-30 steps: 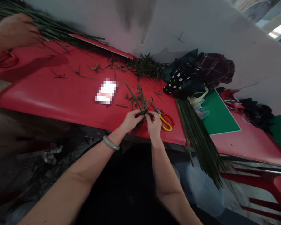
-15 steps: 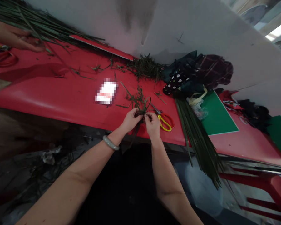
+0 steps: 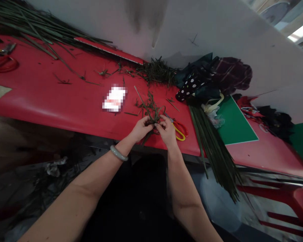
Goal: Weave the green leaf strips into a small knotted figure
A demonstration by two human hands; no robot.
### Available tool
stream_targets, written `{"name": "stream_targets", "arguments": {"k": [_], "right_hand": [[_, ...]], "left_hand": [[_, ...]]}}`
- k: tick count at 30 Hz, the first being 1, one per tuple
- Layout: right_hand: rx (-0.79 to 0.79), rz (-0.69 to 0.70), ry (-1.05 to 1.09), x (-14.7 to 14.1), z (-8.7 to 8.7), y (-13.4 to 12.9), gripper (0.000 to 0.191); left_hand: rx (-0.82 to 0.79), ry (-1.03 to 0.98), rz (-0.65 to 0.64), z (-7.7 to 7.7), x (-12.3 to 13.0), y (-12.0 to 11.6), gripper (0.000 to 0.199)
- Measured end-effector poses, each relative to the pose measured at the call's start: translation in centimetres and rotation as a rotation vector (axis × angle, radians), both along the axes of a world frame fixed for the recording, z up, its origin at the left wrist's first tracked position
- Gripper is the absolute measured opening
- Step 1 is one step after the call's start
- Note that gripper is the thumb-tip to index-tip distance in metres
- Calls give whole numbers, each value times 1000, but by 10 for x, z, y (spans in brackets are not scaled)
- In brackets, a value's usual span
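- Left hand (image 3: 142,128), a grey-green, smooth ring-shaped bangle (image 3: 119,153) at its wrist, has thumb and fingers clamped on a small knotted piece of dark green leaf strips (image 3: 154,117); the piece sits at the fingertips, between the two hands, above the near edge of the table.
- Right hand (image 3: 167,131) meets it from the other side, fingers bent and thumb tip against the strips; whether they pinch a strip cannot be told.
- Just beside the right hand lie metal-bladed scissors with red and yellow looped handles (image 3: 181,135), partly covered by it; beyond the piece, short green leaf scraps (image 3: 149,100) litter the red, smooth-covered table (image 3: 88,104).
- Farther right, a bundle of long, dark green leaf strips (image 3: 213,151) overhangs the edge.
- Fingers hide the knot's centre; its lower strips fade into shadow; a bright white rectangle (image 3: 114,98) is pixelated beyond reading; a second red-and-yellow-handled pair of scissors (image 3: 5,63) is cut off at far left.
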State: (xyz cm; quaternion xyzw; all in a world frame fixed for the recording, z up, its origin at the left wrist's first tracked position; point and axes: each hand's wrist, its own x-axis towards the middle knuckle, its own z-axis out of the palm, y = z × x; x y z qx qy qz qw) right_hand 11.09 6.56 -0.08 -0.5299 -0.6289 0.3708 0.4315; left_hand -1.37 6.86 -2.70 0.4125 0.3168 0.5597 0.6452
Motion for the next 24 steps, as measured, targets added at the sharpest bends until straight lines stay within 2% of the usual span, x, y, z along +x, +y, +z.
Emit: {"name": "stream_targets", "arguments": {"k": [5,10,12,15,20,24], "right_hand": [[-4,101,-152,10,6,5,29],[108,178,-550,13,23,7,20],[157,131,-676,11,28,5,17],[223,-8,-746,7,28,1,17],[285,-208,-683,8,13,3,20],[297,-216,-604,7,3,7,21]], "left_hand": [[-10,48,-1,1,-1,-1,15],[29,83,-3,0,-2,-1,19],[35,72,3,-1,-1,0,19],[33,46,30,-1,0,1,16],[-39,28,51,0,1,1,12],[-68,4,49,6,-1,0,13]]}}
